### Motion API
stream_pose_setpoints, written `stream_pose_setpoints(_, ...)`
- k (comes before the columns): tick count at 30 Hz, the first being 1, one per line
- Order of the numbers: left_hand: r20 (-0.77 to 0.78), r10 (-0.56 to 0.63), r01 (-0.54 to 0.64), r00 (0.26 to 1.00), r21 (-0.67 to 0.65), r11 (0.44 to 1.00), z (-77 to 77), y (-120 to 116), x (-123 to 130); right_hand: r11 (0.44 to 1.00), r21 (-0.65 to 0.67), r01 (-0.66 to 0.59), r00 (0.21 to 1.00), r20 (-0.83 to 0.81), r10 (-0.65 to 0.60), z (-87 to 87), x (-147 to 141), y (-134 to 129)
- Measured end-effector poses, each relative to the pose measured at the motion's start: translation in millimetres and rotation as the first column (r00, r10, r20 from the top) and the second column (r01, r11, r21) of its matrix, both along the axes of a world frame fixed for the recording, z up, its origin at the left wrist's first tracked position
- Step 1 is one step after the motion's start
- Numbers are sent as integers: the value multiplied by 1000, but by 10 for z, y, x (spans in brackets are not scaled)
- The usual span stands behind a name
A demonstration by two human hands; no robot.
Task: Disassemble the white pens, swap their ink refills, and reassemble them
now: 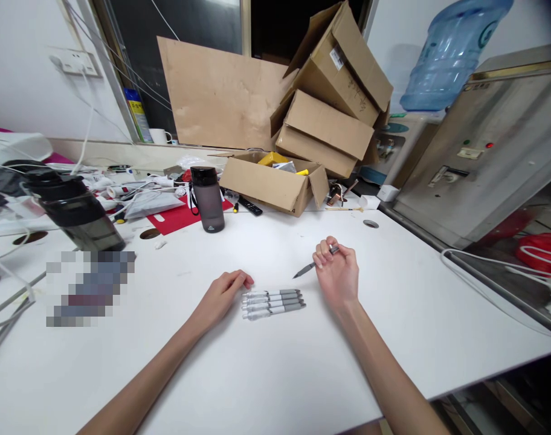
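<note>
Several white-and-grey pens [273, 304] lie side by side on the white table [257, 374], their grey ends to the right. My left hand [221, 297] rests on the table just left of them, its fingers curled together; whatever the fingers might hold is hidden. Right of the row, my right hand [336, 272] is raised with its palm turned up and its fingers curled around a dark grey pen [304, 270]. This pen's pointed end slants down to the left, above the far right end of the row.
A dark bottle [207, 202] stands beyond the hands, beside a red sheet [171, 219]. Another bottle [76, 211] is at the left, near cables. Behind are an open cardboard box [266, 181] and a remote [250, 206]. A metal cabinet [488, 139] borders the right side.
</note>
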State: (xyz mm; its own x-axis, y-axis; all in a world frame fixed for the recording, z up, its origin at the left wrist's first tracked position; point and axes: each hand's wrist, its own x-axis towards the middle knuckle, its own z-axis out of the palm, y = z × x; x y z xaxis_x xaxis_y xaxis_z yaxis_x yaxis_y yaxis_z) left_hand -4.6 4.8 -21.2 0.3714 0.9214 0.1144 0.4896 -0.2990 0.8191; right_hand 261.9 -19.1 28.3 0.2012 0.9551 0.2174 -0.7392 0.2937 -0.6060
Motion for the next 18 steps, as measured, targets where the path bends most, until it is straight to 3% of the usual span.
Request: stream_pose_setpoints(18,-11,-8,8,1000,-5,1000,25,-11,9,1000,15,-7,1000,-23,8,-12,6,2)
